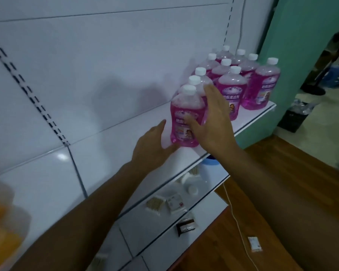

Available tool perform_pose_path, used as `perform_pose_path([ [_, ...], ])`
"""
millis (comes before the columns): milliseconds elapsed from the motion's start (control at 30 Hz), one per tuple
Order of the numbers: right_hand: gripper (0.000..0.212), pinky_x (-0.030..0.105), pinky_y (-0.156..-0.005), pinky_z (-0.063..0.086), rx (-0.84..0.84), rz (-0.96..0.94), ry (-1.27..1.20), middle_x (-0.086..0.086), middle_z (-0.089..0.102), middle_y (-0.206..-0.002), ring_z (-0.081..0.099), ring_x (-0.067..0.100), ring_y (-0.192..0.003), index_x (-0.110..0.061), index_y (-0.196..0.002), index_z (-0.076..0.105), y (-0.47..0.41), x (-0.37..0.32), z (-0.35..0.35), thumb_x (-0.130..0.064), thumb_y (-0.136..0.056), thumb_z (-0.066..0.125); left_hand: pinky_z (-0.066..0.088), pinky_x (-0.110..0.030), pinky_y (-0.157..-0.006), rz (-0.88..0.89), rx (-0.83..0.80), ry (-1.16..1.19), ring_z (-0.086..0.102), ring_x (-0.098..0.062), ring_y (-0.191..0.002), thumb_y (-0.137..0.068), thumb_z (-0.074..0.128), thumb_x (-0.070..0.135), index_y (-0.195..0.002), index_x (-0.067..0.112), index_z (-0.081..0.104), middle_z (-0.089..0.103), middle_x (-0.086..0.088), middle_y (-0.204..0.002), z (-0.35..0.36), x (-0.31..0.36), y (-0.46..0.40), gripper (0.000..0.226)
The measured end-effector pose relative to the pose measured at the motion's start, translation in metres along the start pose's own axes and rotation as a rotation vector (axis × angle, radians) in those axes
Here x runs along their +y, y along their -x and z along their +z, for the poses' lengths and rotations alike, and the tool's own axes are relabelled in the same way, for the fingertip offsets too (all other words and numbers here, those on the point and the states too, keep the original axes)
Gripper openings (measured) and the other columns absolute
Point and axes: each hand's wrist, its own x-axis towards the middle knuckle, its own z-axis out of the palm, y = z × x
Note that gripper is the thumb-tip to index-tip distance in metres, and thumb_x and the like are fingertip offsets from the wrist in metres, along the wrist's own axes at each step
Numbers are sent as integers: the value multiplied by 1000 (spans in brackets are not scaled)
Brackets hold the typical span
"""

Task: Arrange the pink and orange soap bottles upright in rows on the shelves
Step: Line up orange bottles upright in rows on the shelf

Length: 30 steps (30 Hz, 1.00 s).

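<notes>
A: Orange bottles (pixel 0 218) at lower left: blurred, cut off by the frame edge. Count unclear.

B: Pink bottles (pixel 231 75), back row?

A: Only white caps show; bodies hidden behind the front ones. The right hand (pixel 211 122) covers part of the nearest bottle (pixel 184 118) label.

B: Lower shelf (pixel 213 178)?

A: Small packets (pixel 175 202), print too small to read. Far right doorway area: dark, smeared shapes.

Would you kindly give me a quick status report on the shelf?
Both hands, left hand and right hand, open against front pink soap bottle. Bottle upright on white shelf. Nothing blocking.
</notes>
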Motion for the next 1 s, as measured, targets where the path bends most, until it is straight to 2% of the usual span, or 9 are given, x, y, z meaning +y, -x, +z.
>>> perform_pose_path([
  [67, 77, 40, -116, 27, 10, -70, -11, 9, 31, -154, 28, 27, -141, -13, -149, 27, 5, -11, -3, -44, -87, 62, 32, -39, -110, -56, 29, -75, 39, -23, -137, -85, 56, 60, -152, 22, 21, 37, -3, -153, -5, -9, 17, 84],
  [233, 67, 40, -117, 21, -125, -281, -98, 9, 30, -156, 25, 28, -144, -9, -145, 38, 32, -65, 13, -44, -90, 56, 27, -37, -113, -199, 115, -189, 35, -20, -139, -90, 51, 59, -151, 28, 23, 34, 3, -154, -28, -27, 78, 74],
  [433, 61, 33, -114, 24, -429, -358, -344, 2, 33, -155, 28, 19, -142, -15, -144, 39, 88, -155, 64, -43, -93, 57, 38, -38, -106, -307, 240, -434, 51, -22, -125, -89, 53, 57, -141, 21, 45, 55, -2, -138, -95, -69, 180, 64],
  [500, 61, 29, -113, 24, -536, -343, -388, -1, 35, -153, 30, 16, -141, -18, -144, 39, 102, -173, 77, -44, -92, 57, 38, -37, -104, -323, 263, -496, 51, -24, -124, -88, 55, 53, -139, 18, 46, 55, -3, -137, -115, -80, 205, 63],
  [600, 62, 32, -109, 36, -719, -325, -467, -2, 42, -147, 41, 15, -133, -21, -142, 40, 125, -215, 98, -48, -90, 59, 38, -38, -104, -409, 333, -551, 50, -25, -125, -85, 60, 51, -138, 17, 48, 56, -6, -136, -149, -100, 252, 64],
  [733, 64, 39, -99, 46, -876, -323, -456, 4, 52, -137, 52, 20, -121, -20, -140, 42, 151, -259, 124, -51, -88, 61, 43, -41, -96, -487, 323, -578, 53, -26, -122, -78, 46, 66, -136, 18, 50, 57, -4, -134, -180, -129, 305, 75],
  [800, 63, 39, -96, 47, -908, -307, -390, 6, 53, -133, 54, 22, -116, -20, -139, 41, 163, -272, 135, -51, -88, 60, 43, -41, -95, -505, 275, -586, 51, -25, -122, -76, 35, 77, -136, 20, 49, 56, -1, -135, -186, -139, 323, 84],
  [867, 61, 32, -88, 46, -888, -328, -325, 6, 52, -131, 55, 21, -112, -21, -139, 40, 173, -279, 144, -50, -89, 59, 41, -42, -98, -484, 245, -584, 46, -23, -126, -74, 26, 82, -137, 21, 48, 51, 0, -138, -188, -147, 334, 90],
  [1000, 60, 23, -79, 40, -856, -292, -341, 5, 53, -130, 51, 13, -101, -22, -139, 41, 177, -279, 148, -50, -89, 59, 37, -42, -100, -418, 191, -644, 37, -21, -129, -73, 31, 87, -141, 25, 39, 42, 0, -139, -187, -159, 342, 92],
])
